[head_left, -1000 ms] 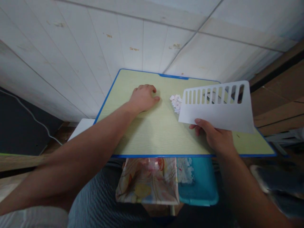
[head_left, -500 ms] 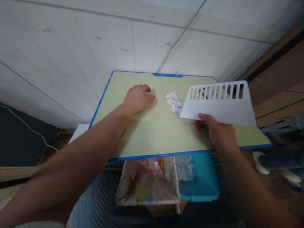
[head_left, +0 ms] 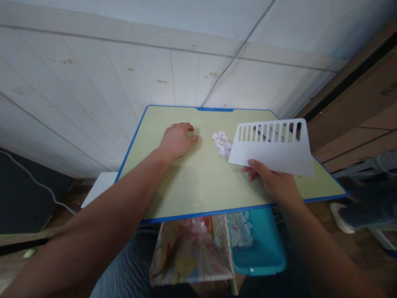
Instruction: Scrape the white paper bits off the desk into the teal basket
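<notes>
My right hand (head_left: 271,178) grips a white flat sheet with a row of slots (head_left: 269,155) by its lower edge, thumb on the near face. The sheet is tilted above the right part of a pale yellow tabletop with a blue rim (head_left: 192,182). Just past its left corner lies a small heap of white paper-like scraps (head_left: 221,143); whether the corner touches them I cannot tell. My left hand (head_left: 180,140) is on the tabletop left of the heap, thumb and index finger apart, holding nothing. Behind the slots, a dark thin object is partly hidden.
Below the near edge are a cloth-lined container with a fruit-like pattern (head_left: 192,265) and a teal plastic bin (head_left: 266,248) with white scraps inside. A white wall (head_left: 139,82) with a cable (head_left: 238,51) borders the far side. At right, another person's leg and shoe (head_left: 343,217) show.
The camera view has tilted up, so the table sits lower in the picture. The slotted sheet has turned slightly, showing more tabletop at its right. My left hand stays in place.
</notes>
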{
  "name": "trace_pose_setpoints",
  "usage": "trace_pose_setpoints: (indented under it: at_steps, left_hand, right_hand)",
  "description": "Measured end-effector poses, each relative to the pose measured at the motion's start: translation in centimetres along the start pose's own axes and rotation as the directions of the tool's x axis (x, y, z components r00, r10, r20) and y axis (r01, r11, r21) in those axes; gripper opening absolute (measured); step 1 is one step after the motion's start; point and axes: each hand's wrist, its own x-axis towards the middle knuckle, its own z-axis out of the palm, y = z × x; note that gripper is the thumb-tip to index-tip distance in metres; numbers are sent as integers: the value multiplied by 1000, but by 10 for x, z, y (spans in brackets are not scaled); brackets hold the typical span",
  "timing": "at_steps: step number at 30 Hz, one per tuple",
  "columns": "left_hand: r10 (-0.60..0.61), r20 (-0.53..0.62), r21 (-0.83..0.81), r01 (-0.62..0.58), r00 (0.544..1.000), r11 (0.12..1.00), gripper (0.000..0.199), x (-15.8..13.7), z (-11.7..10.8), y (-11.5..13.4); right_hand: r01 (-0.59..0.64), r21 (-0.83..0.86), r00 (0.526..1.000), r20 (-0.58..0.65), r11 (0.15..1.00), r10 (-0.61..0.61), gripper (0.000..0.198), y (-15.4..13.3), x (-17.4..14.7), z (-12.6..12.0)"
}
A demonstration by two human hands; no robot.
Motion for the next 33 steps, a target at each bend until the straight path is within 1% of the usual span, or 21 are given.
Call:
trace_pose_setpoints:
  at_steps: [4,8,13,15,16,18,20,22,25,29,31,33]
  left_hand:
    - [38,-13,3,-38,999,999,46,1,0,-5]
    - [61,-37,-5,-61,997,998,45,4,0,-12]
    - [68,-18,-3,-68,998,998,44,4,-2,-13]
    - [63,-14,-10,-63,998,998,43,4,-2,-11]
    - [58,-21,-16,-59,998,998,42,4,-1,-11]
    - [49,-28,-26,-50,998,998,40,4,1,-10]
    - [41,-29,-33,-42,999,999,39,5,3,-10]
    - [34,-29,-38,-35,999,999,38,5,3,-10]
    - [31,-26,-48,-32,999,998,38,5,3,-9]
    - [37,-15,-54,-38,999,998,37,4,1,-8]
    - [37,-13,-52,-37,999,998,37,4,1,-7]
    - [37,-15,-50,-37,999,998,38,3,1,-7]
  right_hand:
    - [-29,53,1000,-5,998,29,50,4,0,2]
    - [-33,71,999,39,997,31,49,-2,-2,2]
    - [-77,120,997,-9,990,79,45,-11,-5,1]
    - [-97,171,995,-7,981,99,37,-10,-3,1]
    - [-93,219,993,-49,971,107,32,-9,-2,2]
    - [-99,300,988,-81,949,129,23,-5,-1,4]
    - [-99,332,987,-87,938,135,20,-3,0,5]
    - [-96,303,990,-73,948,123,22,-5,-1,5]
    - [-83,177,995,-35,981,90,31,-11,-3,2]
    - [0,9,1000,16,1000,0,44,-10,-6,0]
    - [18,-34,999,31,999,-17,46,-7,-7,-1]
    - [7,-25,1000,16,1000,-6,42,-3,-8,-1]
